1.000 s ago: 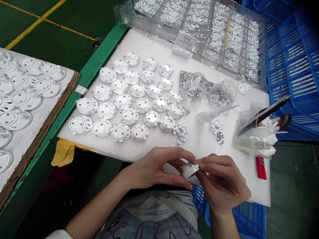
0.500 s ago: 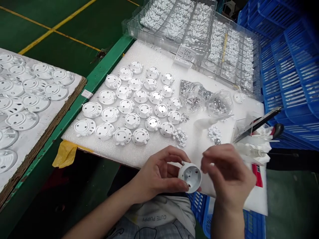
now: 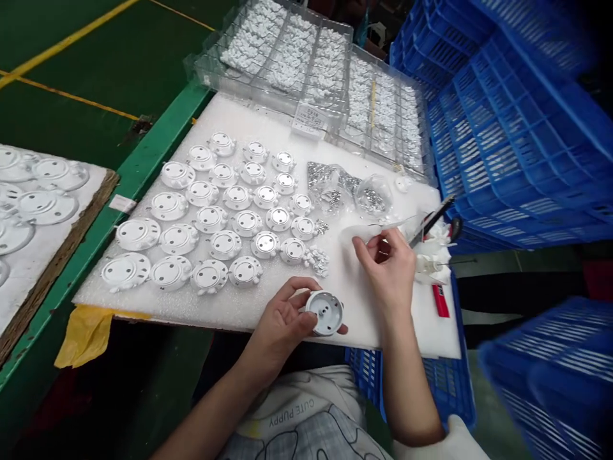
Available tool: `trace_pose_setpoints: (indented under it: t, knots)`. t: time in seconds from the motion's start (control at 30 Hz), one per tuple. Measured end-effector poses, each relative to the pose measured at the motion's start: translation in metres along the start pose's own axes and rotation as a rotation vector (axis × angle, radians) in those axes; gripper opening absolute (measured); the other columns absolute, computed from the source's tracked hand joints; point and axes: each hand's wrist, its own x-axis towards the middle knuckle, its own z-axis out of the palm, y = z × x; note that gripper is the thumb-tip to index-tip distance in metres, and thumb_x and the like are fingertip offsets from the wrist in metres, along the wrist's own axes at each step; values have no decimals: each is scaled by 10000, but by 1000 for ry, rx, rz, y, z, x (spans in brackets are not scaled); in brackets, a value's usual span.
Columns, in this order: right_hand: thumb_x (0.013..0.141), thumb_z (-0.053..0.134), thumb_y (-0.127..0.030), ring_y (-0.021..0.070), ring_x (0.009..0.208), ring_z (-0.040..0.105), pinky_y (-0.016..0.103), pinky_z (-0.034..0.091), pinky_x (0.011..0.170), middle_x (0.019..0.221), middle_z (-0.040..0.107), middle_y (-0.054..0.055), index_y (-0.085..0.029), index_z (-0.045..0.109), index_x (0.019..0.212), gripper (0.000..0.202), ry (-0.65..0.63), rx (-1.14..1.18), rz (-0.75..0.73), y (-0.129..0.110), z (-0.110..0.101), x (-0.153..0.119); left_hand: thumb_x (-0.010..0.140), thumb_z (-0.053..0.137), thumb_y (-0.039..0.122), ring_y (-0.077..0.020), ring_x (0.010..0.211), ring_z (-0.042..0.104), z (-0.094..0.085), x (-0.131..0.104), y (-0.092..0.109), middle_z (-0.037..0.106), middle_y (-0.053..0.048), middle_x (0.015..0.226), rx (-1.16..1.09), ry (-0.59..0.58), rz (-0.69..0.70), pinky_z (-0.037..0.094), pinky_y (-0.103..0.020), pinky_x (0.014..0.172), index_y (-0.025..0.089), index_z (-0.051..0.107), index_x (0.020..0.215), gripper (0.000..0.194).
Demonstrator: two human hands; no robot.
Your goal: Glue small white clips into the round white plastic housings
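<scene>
My left hand [image 3: 292,316] grips a round white cup-like housing [image 3: 330,313], its open hollow side facing me, with small holes and a post inside. My right hand [image 3: 390,265] is over the foam sheet, its fingers closing on a translucent white squeeze bottle [image 3: 357,233] with a thin pointed nozzle; the fingers partly hide it. Small white parts [image 3: 317,260] lie in a heap between the two hands. Beyond the left hand, many white round housings [image 3: 245,271] with flat tops and two dark dots sit in rows.
Clear plastic trays [image 3: 282,51] of small white parts stand at the back, beside bags of metal bits [image 3: 373,195]. Black-handled tools [image 3: 433,217] and a red box [image 3: 440,300] are at the right. Blue crates [image 3: 502,140] rise beyond. Another board [image 3: 90,211] holds larger white pieces.
My right hand has moved away from the housing, forward to the squeeze bottle. My left hand still holds the housing, now turned more upward. The whole view has shifted to the right.
</scene>
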Motion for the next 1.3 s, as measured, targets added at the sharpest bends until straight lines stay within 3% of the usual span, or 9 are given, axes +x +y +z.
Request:
trace_pose_setpoints:
  t: [0.2,0.43,0.7,0.9,1.03,1.13,1.3]
  knots:
    - [869,647,-382,86,489,372,241,330,498,586,388,-99,-244,396,768,304,89,139,46,-12,3,-23,757,901,519,-143,792,774,3,-6,4,780,8,954,65,85,-33,600,-232,810,240,571,1062,529]
    - [871,642,-441,97,542,389,247,364,535,616,395,-79,-237,433,794,301,175,207,86,-20,14,-48,704,930,529,-124,741,762,8,-9,7,793,8,940,65,143,-8,603,-189,757,228,607,1037,553]
    - [820,713,-449,118,592,484,244,411,532,672,501,-50,-212,583,925,290,204,315,119,-16,18,-60,677,947,521,-127,722,764,5,-7,4,797,-9,907,64,139,3,595,-176,740,227,638,1032,556]
    - [848,742,-384,118,554,610,213,421,461,849,703,6,-217,548,974,285,153,592,159,-16,7,-62,710,942,469,-168,693,785,6,-9,0,747,8,855,-2,59,16,605,-220,691,213,627,993,495]
    - [794,783,-431,106,455,528,190,360,366,678,617,-42,-214,561,873,321,68,776,185,-18,-8,-58,672,964,466,-192,700,798,12,-11,-1,737,5,845,-54,112,8,629,-256,732,191,628,979,532]
    - [782,802,-432,123,476,541,201,349,330,719,642,-4,-200,627,878,306,-2,863,231,-18,-20,-52,669,968,459,-178,715,802,22,-12,1,759,-7,840,-181,205,-38,624,-209,708,189,621,990,544]
    - [693,871,-456,52,407,300,205,123,316,641,491,-59,-197,654,805,356,3,981,292,-17,-31,-35,643,996,389,-160,753,805,41,-13,-1,795,-41,864,-452,377,-149,608,-146,675,170,641,976,534]
